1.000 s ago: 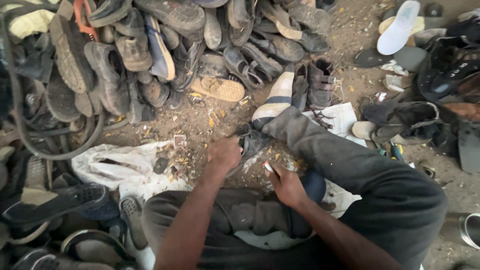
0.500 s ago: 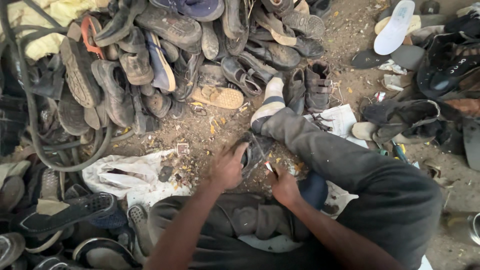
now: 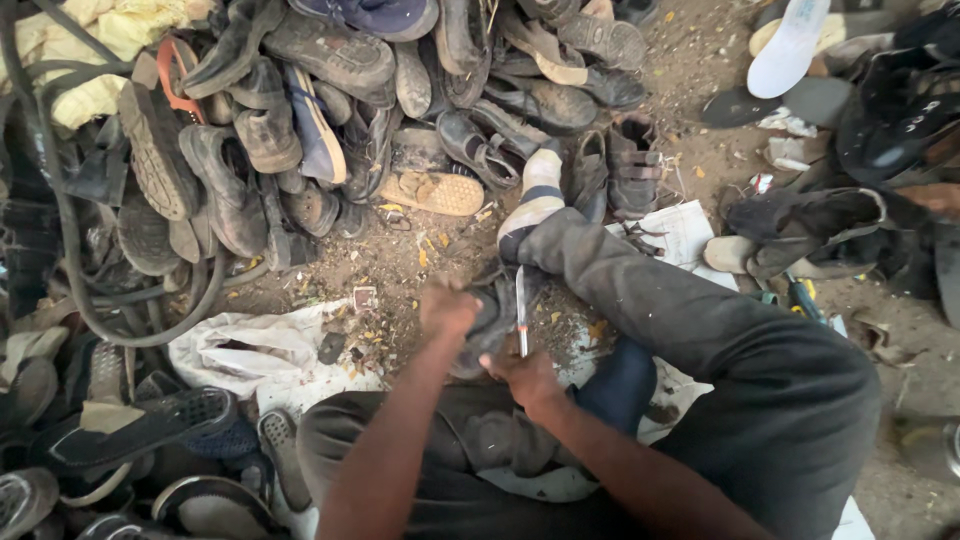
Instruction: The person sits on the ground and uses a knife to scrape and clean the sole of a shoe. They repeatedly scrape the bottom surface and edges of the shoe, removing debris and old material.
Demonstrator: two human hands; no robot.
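Since the earlier frame, both hands have shifted slightly up and right, and the blade now stands upright. Head view: the left hand (image 3: 449, 308) is closed around a dark shoe (image 3: 490, 325) held over the lap, just beside the outstretched leg (image 3: 640, 300). The right hand (image 3: 527, 375) grips a thin blade (image 3: 521, 312), its tip against the shoe. The handle is hidden inside the fist. The shoe's shape is hard to make out. A heap of worn shoes (image 3: 330, 120) is cut off at the top edge.
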